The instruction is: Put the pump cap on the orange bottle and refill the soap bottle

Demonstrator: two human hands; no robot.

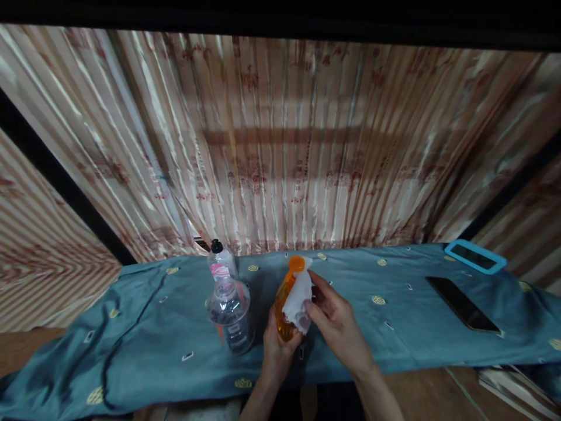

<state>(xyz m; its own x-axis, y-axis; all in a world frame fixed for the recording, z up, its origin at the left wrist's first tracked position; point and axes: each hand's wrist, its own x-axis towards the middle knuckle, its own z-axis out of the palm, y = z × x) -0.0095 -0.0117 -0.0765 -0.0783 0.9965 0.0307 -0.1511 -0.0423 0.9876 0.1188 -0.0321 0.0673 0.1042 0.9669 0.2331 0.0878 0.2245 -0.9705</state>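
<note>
Orange bottle (286, 304) upright over blue cloth-covered surface (394, 327), near its middle. Left hand (279, 349) under it, grip clamped on bottle's lower body. Right hand (333, 316) presses white wipe (298, 302) against bottle's side, grip pinched together on wipe. Clear water bottle (228, 304) stands just left. Dark phone (463, 303) and blue-cased device (475, 256) lie well apart at right. Striped curtain (280, 146) behind.
</note>
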